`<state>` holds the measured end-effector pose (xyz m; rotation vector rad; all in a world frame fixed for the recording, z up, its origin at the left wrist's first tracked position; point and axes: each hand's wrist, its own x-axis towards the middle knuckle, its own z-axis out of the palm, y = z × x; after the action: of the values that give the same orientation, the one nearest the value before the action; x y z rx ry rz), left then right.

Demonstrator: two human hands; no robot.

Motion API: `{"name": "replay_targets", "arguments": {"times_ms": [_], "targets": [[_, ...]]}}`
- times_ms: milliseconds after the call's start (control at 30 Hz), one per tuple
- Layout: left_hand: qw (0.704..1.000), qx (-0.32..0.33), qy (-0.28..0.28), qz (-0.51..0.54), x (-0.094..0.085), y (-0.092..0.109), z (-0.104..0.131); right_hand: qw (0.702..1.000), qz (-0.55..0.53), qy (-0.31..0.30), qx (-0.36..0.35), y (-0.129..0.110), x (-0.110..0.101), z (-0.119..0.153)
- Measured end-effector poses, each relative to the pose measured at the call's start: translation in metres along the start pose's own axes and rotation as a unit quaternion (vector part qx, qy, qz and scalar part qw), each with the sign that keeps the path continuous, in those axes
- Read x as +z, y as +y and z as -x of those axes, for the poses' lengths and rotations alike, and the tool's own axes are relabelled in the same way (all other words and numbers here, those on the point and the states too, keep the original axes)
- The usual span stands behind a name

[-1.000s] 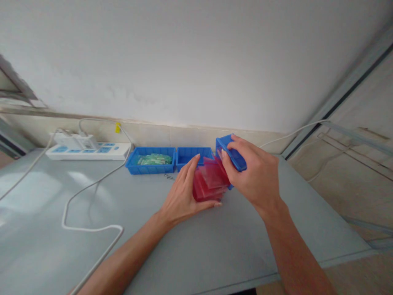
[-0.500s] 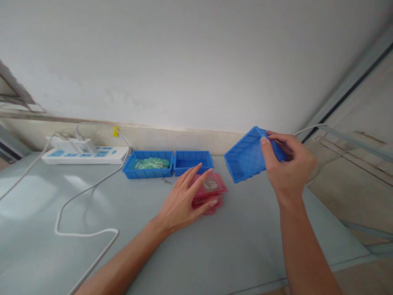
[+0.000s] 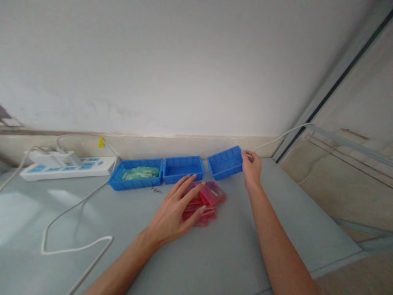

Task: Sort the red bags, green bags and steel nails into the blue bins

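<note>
My right hand (image 3: 252, 169) grips the right end of a small blue plastic bin (image 3: 225, 163), thumb and fingers pinching its wall. The bin is tilted a little, its left end low by the table and its inside bare. My left hand (image 3: 178, 207) rests with fingers spread over a pile of pink-red plastic packets (image 3: 211, 193), partly covering them. Left of the held bin, a second blue bin (image 3: 183, 170) stands with nothing in it. Joined end to end with it is a third blue bin (image 3: 136, 175), holding green-and-clear packets (image 3: 141, 173).
A small metal piece (image 3: 156, 190) lies in front of the bins. At the left stands a white power strip (image 3: 101, 166) with plugs in it. A white cable (image 3: 78, 248) loops across the grey table (image 3: 233, 250). A wall rises directly behind the bins.
My right hand has brought the blue bin down and left, levelling it beside the bin in the middle. My left hand stays over the pink-red packets; the top packet has shifted. The view has shifted slightly.
</note>
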<state>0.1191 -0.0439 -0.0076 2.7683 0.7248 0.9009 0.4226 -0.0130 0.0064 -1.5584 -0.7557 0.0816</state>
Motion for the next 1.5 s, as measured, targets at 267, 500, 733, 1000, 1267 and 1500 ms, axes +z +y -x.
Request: {"name": "replay_targets", "arguments": {"times_ms": [267, 500, 733, 1000, 1267, 1500], "targets": [[0.998, 0.018, -0.065, -0.014, 0.005, -0.009, 0.004, 0.998, 0.051, -0.036, -0.019, 0.028, 0.014, 0.017], [0.994, -0.043, 0.022, -0.095, -0.006, -0.013, -0.001, 0.97, 0.173, -0.099, -0.136, 0.029, 0.024, 0.039], [0.994, -0.08, -0.009, -0.069, -0.007, -0.025, 0.004, 0.958, 0.218, -0.114, -0.147, 0.024, 0.023, 0.042], [0.992, -0.097, -0.026, -0.069, -0.019, -0.025, 0.001, 0.906, 0.277, -0.126, -0.293, 0.001, 0.018, 0.057], [0.991, -0.083, -0.047, -0.091, -0.026, -0.037, 0.002, 0.833, 0.269, -0.348, -0.335, -0.022, 0.029, 0.086], [0.979, -0.134, 0.045, -0.149, -0.022, -0.048, 0.015, 0.846, 0.237, -0.326, -0.349, -0.009, 0.026, 0.084]]}}
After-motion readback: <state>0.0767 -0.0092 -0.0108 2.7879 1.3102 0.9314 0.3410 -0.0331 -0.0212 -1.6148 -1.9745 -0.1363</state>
